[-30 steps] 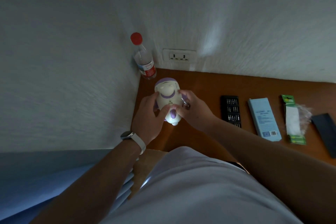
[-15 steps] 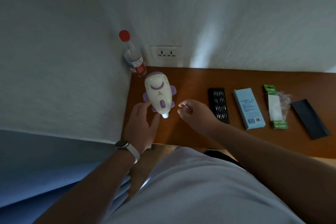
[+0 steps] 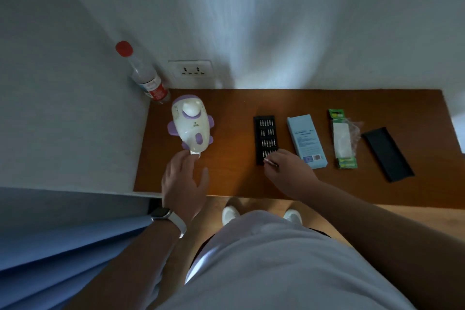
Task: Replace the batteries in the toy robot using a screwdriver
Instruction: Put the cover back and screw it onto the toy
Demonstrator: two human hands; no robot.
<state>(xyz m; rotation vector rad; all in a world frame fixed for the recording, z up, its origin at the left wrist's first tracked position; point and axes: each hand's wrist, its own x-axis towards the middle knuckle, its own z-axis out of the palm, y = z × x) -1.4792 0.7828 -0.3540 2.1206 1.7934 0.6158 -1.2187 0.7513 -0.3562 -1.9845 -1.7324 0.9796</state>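
Observation:
The white and purple toy robot (image 3: 191, 126) lies on the brown table (image 3: 314, 184) near its left end. My left hand (image 3: 185, 181) sits just in front of it with relaxed fingers, fingertips touching the toy's near tip. My right hand (image 3: 286, 171) is at the near end of the black screwdriver bit tray (image 3: 265, 138) and pinches the thin metal screwdriver (image 3: 271, 163). A green battery pack (image 3: 342, 139) lies further right.
A clear bottle with a red cap (image 3: 146, 75) stands in the back left corner by a wall socket (image 3: 192, 70). A light blue box (image 3: 305, 141) and a black lid (image 3: 387, 153) lie on the table's right half. A wall borders the left.
The toy went from both hands down onto the table. My right hand moved right with the screwdriver to the bit tray. My left hand let go and drew back to the toy's near tip.

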